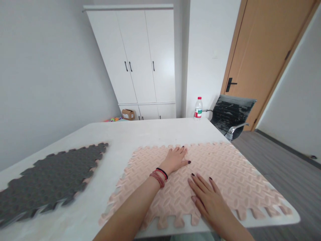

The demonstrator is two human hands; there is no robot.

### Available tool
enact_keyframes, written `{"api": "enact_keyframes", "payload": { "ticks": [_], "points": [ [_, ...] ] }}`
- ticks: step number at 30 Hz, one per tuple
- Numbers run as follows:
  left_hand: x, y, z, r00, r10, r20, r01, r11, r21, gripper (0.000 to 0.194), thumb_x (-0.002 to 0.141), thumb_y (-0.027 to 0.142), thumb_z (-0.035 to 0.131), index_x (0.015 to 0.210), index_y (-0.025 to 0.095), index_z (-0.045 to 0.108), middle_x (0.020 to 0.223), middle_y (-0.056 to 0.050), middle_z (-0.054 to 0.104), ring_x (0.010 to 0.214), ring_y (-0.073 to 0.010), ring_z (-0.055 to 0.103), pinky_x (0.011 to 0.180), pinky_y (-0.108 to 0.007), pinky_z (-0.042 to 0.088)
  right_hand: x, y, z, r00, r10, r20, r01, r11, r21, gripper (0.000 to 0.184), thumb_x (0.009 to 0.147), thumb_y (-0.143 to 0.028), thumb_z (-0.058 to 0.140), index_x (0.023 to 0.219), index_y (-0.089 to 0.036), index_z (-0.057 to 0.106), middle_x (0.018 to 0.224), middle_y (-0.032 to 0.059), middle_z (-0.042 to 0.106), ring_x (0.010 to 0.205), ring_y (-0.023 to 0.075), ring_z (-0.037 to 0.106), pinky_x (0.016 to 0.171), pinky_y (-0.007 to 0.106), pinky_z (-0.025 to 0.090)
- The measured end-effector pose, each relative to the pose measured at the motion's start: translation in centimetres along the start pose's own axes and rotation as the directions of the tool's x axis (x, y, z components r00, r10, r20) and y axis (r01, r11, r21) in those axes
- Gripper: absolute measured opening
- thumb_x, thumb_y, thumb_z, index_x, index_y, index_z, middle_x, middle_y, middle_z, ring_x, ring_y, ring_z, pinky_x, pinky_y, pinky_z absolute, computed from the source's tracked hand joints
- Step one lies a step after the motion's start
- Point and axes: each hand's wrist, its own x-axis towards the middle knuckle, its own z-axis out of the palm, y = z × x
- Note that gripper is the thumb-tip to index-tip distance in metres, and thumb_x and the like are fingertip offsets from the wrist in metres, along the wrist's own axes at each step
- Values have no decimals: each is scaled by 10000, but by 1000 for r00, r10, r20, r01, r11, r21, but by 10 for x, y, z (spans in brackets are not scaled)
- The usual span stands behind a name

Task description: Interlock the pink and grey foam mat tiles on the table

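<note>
Two pink interlocking foam mats [235, 174] lie side by side on the white table, with a seam running between them near the middle. Across the far part of that seam rests my left hand [177, 159], palm down with fingers stretched out; beaded and corded bracelets circle its wrist. Closer to the near edge, my right hand [208, 194] lies flat on the pink surface by the seam, its fingers extended. Neither hand grips anything. Parts of the mats are covered by my hands and left forearm.
Dark grey foam mats [55, 170] with some pink edging lie at the left of the white table [150, 130]. A plastic bottle [198, 108] stands at the far right corner. Beyond are a black chair [232, 112], a cardboard box [128, 114], a white wardrobe [140, 57] and a wooden door [265, 53].
</note>
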Motion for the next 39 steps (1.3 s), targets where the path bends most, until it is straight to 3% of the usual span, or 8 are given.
{"api": "enact_keyframes", "payload": {
  "ticks": [14, 22, 28, 31, 33, 35, 37, 39],
  "points": [
    [-8, 1, -6, 1000, 4, -3, -4, 1000, -23, 565, 908, 545, 299, 1386, 248, 345, 1446, -86, 409, 1298, -289, 366, 1000, -513, 364, -2, 10, 4, 1000, -11, 11, 11, 1000, -6, 499, 950, -481, 300, 1428, -339, 320, 1495, -5, 270, 1383, 245, 265, 1097, 601, 227],
    [-21, 7, -10, 999, -26, 28, 28, 997, -72, 636, 889, 618, 288, 1411, 257, 306, 1497, -62, 351, 1379, -244, 276, 1091, -502, 266, -7, 12, 13, 992, -65, -110, 63, 998, -29, 497, 955, -471, 293, 1428, -324, 330, 1477, 7, 330, 1365, 244, 308, 1085, 596, 261],
    [-74, -19, -36, 976, -220, 4, 220, 973, -69, 627, 880, 602, 345, 1394, 245, 358, 1504, -84, 337, 1378, -207, 304, 1118, -390, 249, -22, 18, 14, 922, -103, -372, 108, 994, -6, 494, 941, -293, 326, 1436, -284, 325, 1481, 30, 345, 1389, 245, 254, 1100, 607, 216],
    [-131, -58, -70, 894, -446, -43, 446, 895, -11, 419, 885, 449, 382, 1189, 221, 557, 1310, -83, 558, 1203, -192, 511, 1017, -328, 369, -41, 30, 9, 868, -130, -479, 165, 986, 32, 523, 914, -261, 383, 1432, -280, 312, 1477, 42, 354, 1382, 244, 273, 1108, 564, 246],
    [-181, -84, -92, 778, -625, -69, 628, 776, 56, 364, 856, 406, 382, 1012, 188, 627, 1111, -109, 650, 1038, -245, 604, 913, -405, 441, -57, 46, 7, 838, -107, -535, 156, 987, 47, 536, 899, -268, 422, 1424, -279, 314, 1467, 44, 369, 1370, 251, 297, 1102, 544, 273],
    [-236, -105, -106, 621, -777, -101, 783, 609, 127, 373, 816, 434, 401, 848, 165, 657, 966, -145, 682, 934, -342, 633, 801, -534, 462, -73, 66, 8, 812, -64, -581, 121, 991, 60, 523, 888, -278, 441, 1402, -276, 344, 1448, 44, 396, 1349, 258, 335, 1093, 532, 300],
    [-286, -122, -105, 482, -868, -119, 872, 463, 158, 433, 797, 519, 417, 695, 182, 668, 823, -127, 705, 845, -380, 655, 725, -586, 469, -87, 87, 13, 793, -3, -609, 67, 994, 83, 506, 881, -287, 443, 1382, -273, 375, 1427, 44, 424, 1324, 262, 374, 1082, 513, 331],
    [-324, -136, -89, 392, -907, -153, 916, 370, 154, 450, 753, 590, 463, 587, 220, 656, 659, -68, 695, 716, -365, 672, 643, -587, 491, -97, 104, 19, 781, 75, -620, -1, 993, 118, 506, 875, -306, 440, 1376, -264, 387, 1413, 51, 441, 1310, 269, 392, 1073, 503, 353]
  ]
}}
